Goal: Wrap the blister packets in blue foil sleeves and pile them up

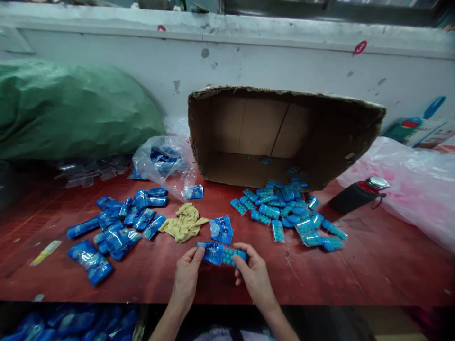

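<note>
Between thumb and fingers, my left hand (187,274) pinches a blue printed packet (212,253). My right hand (253,270) grips a small clear bottle of blue balls (230,257), whose end meets the packet's right edge; I cannot tell how far it is inside. Just beyond lie a couple of flat blue packets (221,229). A crumpled yellow cloth (184,222) rests to their left. Farther right is a heap of similar ball-filled bottles (279,206), and on the left a pile of filled blue packets (119,234).
A cardboard box (227,170) lies on its side behind the bottle heap. A clear bag of packets (167,163) and a green sack (78,109) are at left. A dark-sleeved flask (355,195) leans on the right. A yellow-handled cutter (46,252) lies near the left edge.
</note>
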The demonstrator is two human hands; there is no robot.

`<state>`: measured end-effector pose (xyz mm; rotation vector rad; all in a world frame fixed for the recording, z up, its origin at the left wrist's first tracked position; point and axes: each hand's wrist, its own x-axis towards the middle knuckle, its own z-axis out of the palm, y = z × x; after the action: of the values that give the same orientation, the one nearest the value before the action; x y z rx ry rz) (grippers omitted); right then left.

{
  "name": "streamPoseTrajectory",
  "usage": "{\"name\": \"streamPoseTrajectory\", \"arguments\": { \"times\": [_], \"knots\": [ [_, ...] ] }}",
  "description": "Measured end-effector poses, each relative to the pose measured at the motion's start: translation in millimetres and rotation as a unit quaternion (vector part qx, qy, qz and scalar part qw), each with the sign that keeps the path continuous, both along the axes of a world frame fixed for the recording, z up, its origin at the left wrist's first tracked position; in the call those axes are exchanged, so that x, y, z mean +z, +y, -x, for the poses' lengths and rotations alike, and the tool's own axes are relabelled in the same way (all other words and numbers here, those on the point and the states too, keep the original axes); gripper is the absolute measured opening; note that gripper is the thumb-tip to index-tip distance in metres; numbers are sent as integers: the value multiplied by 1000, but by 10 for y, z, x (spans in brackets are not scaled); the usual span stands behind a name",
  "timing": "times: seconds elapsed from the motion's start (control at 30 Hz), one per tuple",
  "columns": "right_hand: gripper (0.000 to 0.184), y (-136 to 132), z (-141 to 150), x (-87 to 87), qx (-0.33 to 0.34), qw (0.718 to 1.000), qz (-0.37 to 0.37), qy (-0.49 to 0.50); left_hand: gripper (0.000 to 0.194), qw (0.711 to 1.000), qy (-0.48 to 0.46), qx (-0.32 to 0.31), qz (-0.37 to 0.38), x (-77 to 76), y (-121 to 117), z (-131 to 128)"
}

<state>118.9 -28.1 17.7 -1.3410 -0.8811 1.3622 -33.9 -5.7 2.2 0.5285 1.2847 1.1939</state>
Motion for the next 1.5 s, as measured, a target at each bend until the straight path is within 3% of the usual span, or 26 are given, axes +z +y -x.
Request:
{"name": "streamPoseTrajectory", "arguments": {
  "times": [0.13,0.27,0.37,0.53,0.73,0.83,1.03,1.13,1.3,1.5],
  "knots": [
    [34,-38,44,-46,11,1000,-8,-26,26,999,-20,-21,-33,7,-3,-45],
    [28,-47,123,-100,-26,994,-60,-88,36,992,-124,-17,6,71,-41,-170],
    [24,-54,165,-76,-5,988,-112,-107,28,984,-170,-23,46,93,-64,-239],
    [28,-66,120,-3,116,987,-109,7,18,979,-188,-48,69,88,-53,-172],
    [31,24,107,-143,79,981,-9,178,16,965,-245,-60,66,165,-52,-153],
    [28,30,138,-160,50,987,-9,151,10,961,-261,-74,51,201,-58,-193],
    [22,-47,170,-80,43,996,-66,31,9,971,-224,-25,78,199,-27,-179],
    [30,-43,125,-83,55,991,-123,-23,8,964,-243,-71,77,195,-21,-125],
    [68,4,-3,-92,74,979,-161,-97,18,932,-315,-171,57,172,-55,-72],
    [86,24,-44,-4,219,970,-75,70,24,887,-380,-260,31,115,-81,-121]
  ]
}}
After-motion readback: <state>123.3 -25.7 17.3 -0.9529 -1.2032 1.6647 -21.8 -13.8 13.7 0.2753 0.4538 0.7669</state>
